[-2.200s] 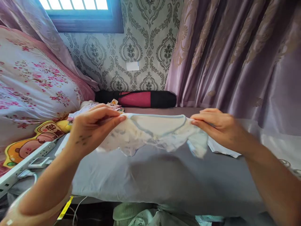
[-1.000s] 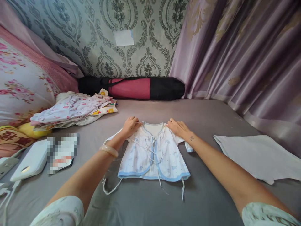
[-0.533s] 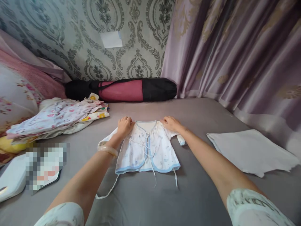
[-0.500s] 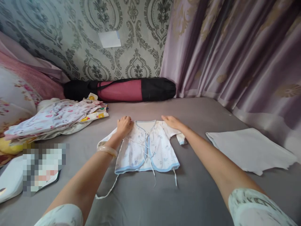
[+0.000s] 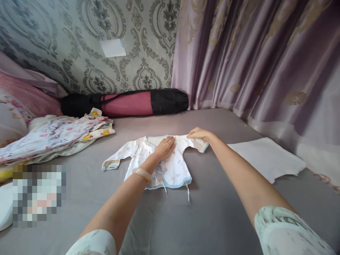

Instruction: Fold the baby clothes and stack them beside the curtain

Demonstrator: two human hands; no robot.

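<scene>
A small white baby shirt point(image 5: 175, 168) with blue trim and tie strings lies spread face up on the grey bed sheet point(image 5: 212, 212). My left hand point(image 5: 165, 148) rests flat on the shirt's chest near the collar, fingers stretched out. A pale bangle sits on that wrist. My right hand point(image 5: 199, 134) pinches the shirt's right shoulder and sleeve, fingers closed on the cloth. The shirt's left sleeve point(image 5: 117, 157) lies stretched out to the left.
A stack of folded printed baby clothes point(image 5: 58, 132) lies at the left. A black and red rolled mat bag point(image 5: 124, 103) lies along the wall. A white cloth point(image 5: 265, 157) lies flat at the right, by the purple curtain point(image 5: 265, 63). A blurred-out item point(image 5: 37, 194) is at the near left.
My left hand has moved from the shirt's left shoulder to the middle of its chest and opened flat. The left sleeve now lies spread out. My right hand has stayed on the right shoulder.
</scene>
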